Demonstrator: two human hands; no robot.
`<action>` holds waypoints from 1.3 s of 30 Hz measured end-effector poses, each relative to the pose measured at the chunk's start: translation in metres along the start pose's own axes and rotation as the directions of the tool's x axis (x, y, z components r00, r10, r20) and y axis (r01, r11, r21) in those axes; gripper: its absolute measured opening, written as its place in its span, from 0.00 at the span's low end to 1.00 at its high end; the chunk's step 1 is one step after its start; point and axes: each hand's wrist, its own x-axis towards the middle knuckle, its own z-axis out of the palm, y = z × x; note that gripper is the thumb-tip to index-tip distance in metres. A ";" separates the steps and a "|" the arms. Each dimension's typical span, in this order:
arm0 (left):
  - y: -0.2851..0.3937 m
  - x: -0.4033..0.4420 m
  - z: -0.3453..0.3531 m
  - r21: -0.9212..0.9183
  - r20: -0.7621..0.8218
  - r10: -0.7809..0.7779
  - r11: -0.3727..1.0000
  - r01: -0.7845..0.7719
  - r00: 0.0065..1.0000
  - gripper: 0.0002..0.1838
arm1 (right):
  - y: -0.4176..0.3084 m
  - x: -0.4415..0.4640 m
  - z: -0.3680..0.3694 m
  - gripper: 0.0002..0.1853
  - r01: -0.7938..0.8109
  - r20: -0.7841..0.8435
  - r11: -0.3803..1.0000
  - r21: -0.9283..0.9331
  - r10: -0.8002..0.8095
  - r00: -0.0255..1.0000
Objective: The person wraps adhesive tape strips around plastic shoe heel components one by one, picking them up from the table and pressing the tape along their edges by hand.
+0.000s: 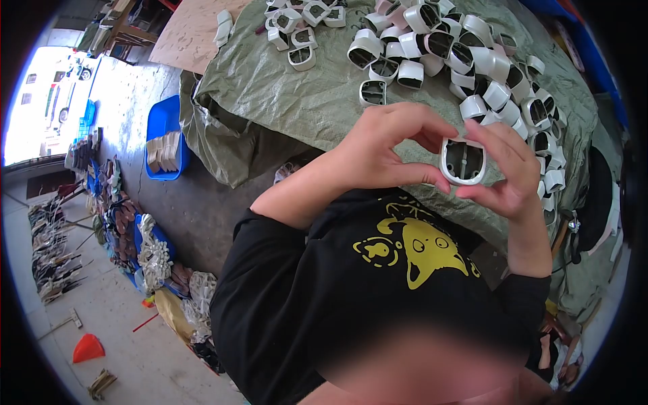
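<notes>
Between my two hands is a hollow white plastic shell (464, 162), rounded like a D, its dark inside with a central rib facing up. My left hand (398, 148) pinches its left side with thumb and fingers. On the opposite side, my right hand (506, 169) closes thumb and fingers around the edge. The shell is held above the near edge of a table covered with a green-grey tarp (290, 101). Just beyond my left hand, a similar loose shell (372, 93) lies on the tarp.
A large pile of white shells (466, 54) spreads across the table's right side, with a smaller group (297, 30) at the back. Left of the table, a blue bin (164, 108) holds stacked pale pieces. Bundled goods (155, 260) and an orange-red dustpan-like object (88, 347) are on the floor.
</notes>
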 end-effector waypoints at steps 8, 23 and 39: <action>-0.002 -0.007 0.008 -0.319 -0.030 -0.234 0.924 0.212 0.972 0.29 | 0.005 0.003 -0.004 0.36 0.103 0.150 0.994 -0.039 -0.096 0.984; -0.005 0.010 0.010 0.126 -0.164 -0.055 0.989 0.076 0.985 0.19 | -0.005 -0.004 0.026 0.22 -0.286 -0.132 0.957 0.045 0.290 0.948; -0.040 0.003 0.024 0.384 -0.229 0.202 0.918 -0.102 0.952 0.17 | 0.010 -0.006 0.047 0.17 -0.212 -0.169 0.975 -0.067 0.198 0.966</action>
